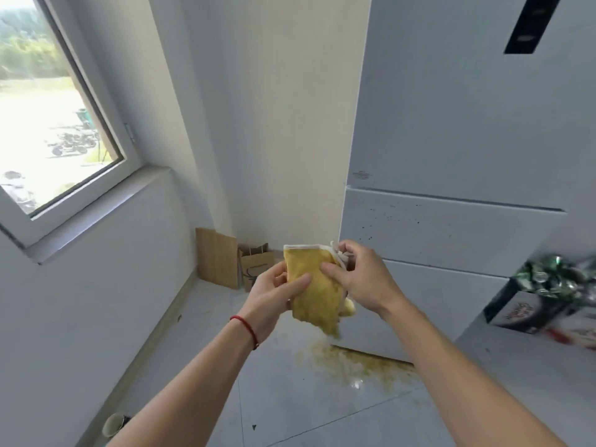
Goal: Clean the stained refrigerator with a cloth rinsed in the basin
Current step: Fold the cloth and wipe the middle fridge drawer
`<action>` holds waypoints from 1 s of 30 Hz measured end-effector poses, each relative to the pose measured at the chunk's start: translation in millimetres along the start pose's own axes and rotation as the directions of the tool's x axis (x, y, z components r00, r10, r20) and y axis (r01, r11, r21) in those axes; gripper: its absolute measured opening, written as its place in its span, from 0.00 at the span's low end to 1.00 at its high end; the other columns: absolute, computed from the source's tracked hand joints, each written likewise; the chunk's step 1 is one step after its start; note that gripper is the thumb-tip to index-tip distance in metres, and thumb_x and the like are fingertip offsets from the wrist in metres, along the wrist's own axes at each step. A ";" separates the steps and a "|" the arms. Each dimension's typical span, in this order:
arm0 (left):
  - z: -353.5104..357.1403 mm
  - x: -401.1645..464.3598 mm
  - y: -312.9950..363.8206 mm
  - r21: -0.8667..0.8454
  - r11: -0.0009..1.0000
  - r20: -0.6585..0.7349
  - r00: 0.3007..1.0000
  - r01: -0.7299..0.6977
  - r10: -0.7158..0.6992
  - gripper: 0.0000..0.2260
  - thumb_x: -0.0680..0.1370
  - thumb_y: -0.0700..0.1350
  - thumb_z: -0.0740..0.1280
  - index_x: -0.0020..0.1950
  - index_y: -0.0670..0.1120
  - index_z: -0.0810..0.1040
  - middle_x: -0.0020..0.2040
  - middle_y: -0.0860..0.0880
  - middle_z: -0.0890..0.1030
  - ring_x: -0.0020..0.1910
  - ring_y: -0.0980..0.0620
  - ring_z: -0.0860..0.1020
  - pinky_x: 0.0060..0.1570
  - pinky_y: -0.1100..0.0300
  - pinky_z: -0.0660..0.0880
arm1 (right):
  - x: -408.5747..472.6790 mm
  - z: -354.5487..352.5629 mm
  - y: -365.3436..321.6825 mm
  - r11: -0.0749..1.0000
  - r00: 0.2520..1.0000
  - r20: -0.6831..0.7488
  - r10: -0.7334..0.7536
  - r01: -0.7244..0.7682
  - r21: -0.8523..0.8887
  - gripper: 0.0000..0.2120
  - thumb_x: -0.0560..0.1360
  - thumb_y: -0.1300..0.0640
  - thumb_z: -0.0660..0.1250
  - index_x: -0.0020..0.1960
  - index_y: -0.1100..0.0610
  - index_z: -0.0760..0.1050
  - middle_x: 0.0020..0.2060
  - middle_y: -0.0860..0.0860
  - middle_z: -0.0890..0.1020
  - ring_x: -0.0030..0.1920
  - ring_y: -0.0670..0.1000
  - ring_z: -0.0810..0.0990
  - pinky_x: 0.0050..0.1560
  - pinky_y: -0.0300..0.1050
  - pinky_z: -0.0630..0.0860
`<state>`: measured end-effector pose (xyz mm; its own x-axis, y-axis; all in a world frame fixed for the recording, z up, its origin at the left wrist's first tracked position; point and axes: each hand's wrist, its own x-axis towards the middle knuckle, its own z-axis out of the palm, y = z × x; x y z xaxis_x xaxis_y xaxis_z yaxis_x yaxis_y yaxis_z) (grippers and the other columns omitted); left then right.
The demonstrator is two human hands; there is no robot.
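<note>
Gripping cloth (317, 285), both hands raised

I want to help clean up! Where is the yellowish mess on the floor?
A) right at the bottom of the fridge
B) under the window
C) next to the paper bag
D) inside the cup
A: the yellowish spill spreads over the floor tiles right along the bottom edge of the fridge.

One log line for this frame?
both hands grip yellow cloth | refrigerator speckled | floor spill unwiped
</note>
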<state>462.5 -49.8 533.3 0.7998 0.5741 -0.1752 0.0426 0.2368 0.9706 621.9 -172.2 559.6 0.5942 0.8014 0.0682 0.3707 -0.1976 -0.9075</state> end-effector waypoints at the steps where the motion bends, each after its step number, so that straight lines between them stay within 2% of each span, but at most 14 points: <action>1: 0.0 4.1 4.3 0.034 0.999 0.017 0.999 -0.042 0.042 0.16 0.75 0.45 0.75 0.61 0.42 0.80 0.56 0.42 0.85 0.57 0.42 0.83 0.51 0.53 0.80 | -0.8 -8.5 1.1 0.999 0.999 -0.051 -0.002 0.000 -0.050 0.13 0.75 0.49 0.78 0.48 0.54 0.76 0.39 0.49 0.84 0.36 0.51 0.82 0.38 0.50 0.81; 3: 1.4 11.5 15.7 0.105 0.990 0.060 0.994 -0.099 0.093 0.14 0.75 0.43 0.75 0.58 0.40 0.80 0.53 0.41 0.85 0.55 0.42 0.84 0.50 0.54 0.81 | -4.5 -17.4 -0.5 0.998 0.995 -0.104 0.000 -0.008 -0.069 0.20 0.73 0.47 0.79 0.46 0.58 0.72 0.35 0.49 0.78 0.32 0.48 0.74 0.32 0.45 0.74; 4: 3.1 14.3 23.6 0.130 0.985 0.085 0.991 -0.111 0.101 0.14 0.76 0.42 0.75 0.58 0.39 0.79 0.53 0.41 0.85 0.55 0.42 0.84 0.50 0.53 0.81 | -5.8 -19.1 -0.3 0.998 0.992 -0.125 0.003 -0.010 -0.055 0.23 0.72 0.46 0.80 0.45 0.60 0.69 0.34 0.50 0.75 0.32 0.48 0.71 0.31 0.46 0.74; 7: 0.1 20.5 45.5 0.134 0.986 0.145 0.986 -0.098 0.078 0.17 0.76 0.40 0.75 0.62 0.37 0.76 0.55 0.39 0.85 0.55 0.39 0.84 0.54 0.44 0.82 | -10.0 -24.9 -3.6 0.999 0.979 -0.199 0.031 -0.033 -0.009 0.30 0.70 0.42 0.80 0.43 0.64 0.68 0.33 0.51 0.72 0.32 0.49 0.69 0.33 0.47 0.69; 9: -6.3 23.9 56.6 0.147 0.986 0.202 0.978 -0.084 0.054 0.20 0.75 0.40 0.76 0.63 0.36 0.74 0.57 0.37 0.84 0.57 0.37 0.83 0.59 0.38 0.79 | -14.5 -30.9 -7.2 0.998 0.985 -0.167 0.040 -0.031 0.057 0.27 0.70 0.44 0.81 0.43 0.63 0.70 0.32 0.48 0.72 0.32 0.48 0.70 0.35 0.44 0.68; 12: -12.3 30.4 68.6 0.208 0.971 0.300 0.953 -0.119 0.053 0.25 0.73 0.40 0.78 0.65 0.40 0.70 0.57 0.37 0.83 0.57 0.36 0.83 0.58 0.35 0.78 | -20.6 -35.1 -13.7 0.995 0.989 -0.147 -0.007 0.022 0.101 0.18 0.72 0.52 0.81 0.45 0.58 0.73 0.34 0.46 0.75 0.34 0.46 0.72 0.37 0.42 0.70; 15: -8.2 33.8 83.3 0.248 0.947 0.423 0.903 -0.202 0.082 0.28 0.75 0.36 0.76 0.70 0.54 0.68 0.51 0.38 0.83 0.50 0.39 0.83 0.52 0.39 0.82 | -24.0 -37.7 -21.9 0.999 0.978 -0.204 -0.035 0.039 0.018 0.16 0.74 0.54 0.79 0.52 0.49 0.72 0.43 0.47 0.78 0.39 0.50 0.78 0.41 0.47 0.79; 17: -5.9 34.9 93.2 0.285 0.921 0.497 0.863 -0.264 0.093 0.28 0.77 0.37 0.73 0.72 0.57 0.69 0.52 0.36 0.81 0.51 0.39 0.82 0.52 0.42 0.82 | -26.4 -41.4 -28.6 0.994 0.977 -0.187 -0.106 0.097 -0.060 0.15 0.76 0.56 0.76 0.55 0.44 0.73 0.45 0.47 0.79 0.42 0.50 0.80 0.44 0.47 0.82; 19: -5.7 39.8 101.5 0.341 0.871 0.529 0.838 -0.354 0.133 0.23 0.78 0.37 0.72 0.69 0.54 0.73 0.55 0.38 0.80 0.53 0.39 0.82 0.51 0.46 0.83 | -26.6 -46.5 -34.9 0.977 0.973 -0.142 -0.181 0.161 -0.139 0.18 0.78 0.57 0.74 0.62 0.40 0.75 0.49 0.48 0.78 0.38 0.46 0.78 0.42 0.40 0.80; 21: -6.2 46.9 108.8 0.417 0.781 0.538 0.819 -0.465 0.201 0.16 0.77 0.38 0.74 0.61 0.50 0.77 0.55 0.45 0.81 0.52 0.44 0.82 0.51 0.52 0.82 | -23.6 -52.6 -38.0 0.962 0.972 -0.110 -0.209 0.183 -0.203 0.20 0.79 0.56 0.73 0.65 0.38 0.75 0.52 0.47 0.77 0.37 0.44 0.76 0.43 0.36 0.78; 24: -5.4 56.5 116.8 0.513 0.663 0.551 0.801 -0.545 0.232 0.14 0.74 0.39 0.77 0.55 0.49 0.78 0.50 0.52 0.82 0.49 0.47 0.81 0.50 0.48 0.83 | -18.3 -59.1 -36.7 0.944 0.969 -0.098 -0.228 0.195 -0.266 0.13 0.79 0.55 0.73 0.59 0.40 0.78 0.52 0.45 0.80 0.46 0.45 0.79 0.47 0.41 0.80; 26: -3.3 60.4 121.6 0.554 0.607 0.565 0.793 -0.569 0.228 0.14 0.74 0.41 0.78 0.55 0.50 0.78 0.49 0.51 0.82 0.48 0.45 0.81 0.48 0.45 0.83 | -15.4 -62.3 -35.5 0.937 0.964 -0.107 -0.244 0.206 -0.281 0.11 0.78 0.56 0.74 0.56 0.42 0.80 0.50 0.45 0.81 0.46 0.44 0.78 0.46 0.39 0.78; 28: -0.3 62.2 127.1 0.591 0.545 0.574 0.785 -0.595 0.234 0.14 0.74 0.44 0.78 0.55 0.54 0.79 0.49 0.51 0.82 0.49 0.47 0.82 0.48 0.47 0.83 | -13.5 -65.7 -35.5 0.929 0.966 -0.098 -0.238 0.198 -0.312 0.06 0.78 0.54 0.74 0.52 0.45 0.81 0.47 0.43 0.80 0.44 0.41 0.77 0.45 0.35 0.75; 30: 1.3 62.9 133.0 0.638 0.452 0.579 0.775 -0.623 0.252 0.11 0.76 0.47 0.75 0.55 0.56 0.80 0.48 0.54 0.83 0.48 0.51 0.82 0.50 0.49 0.82 | -11.7 -70.7 -33.6 0.918 0.974 -0.093 -0.206 0.160 -0.362 0.02 0.78 0.52 0.75 0.49 0.47 0.83 0.44 0.42 0.82 0.44 0.41 0.77 0.45 0.36 0.73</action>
<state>519.3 16.8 651.6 0.9775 0.0510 0.2045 -0.0975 -0.7508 0.6533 652.9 -214.9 618.6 0.5688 0.7689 0.2918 0.6939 -0.2582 -0.6722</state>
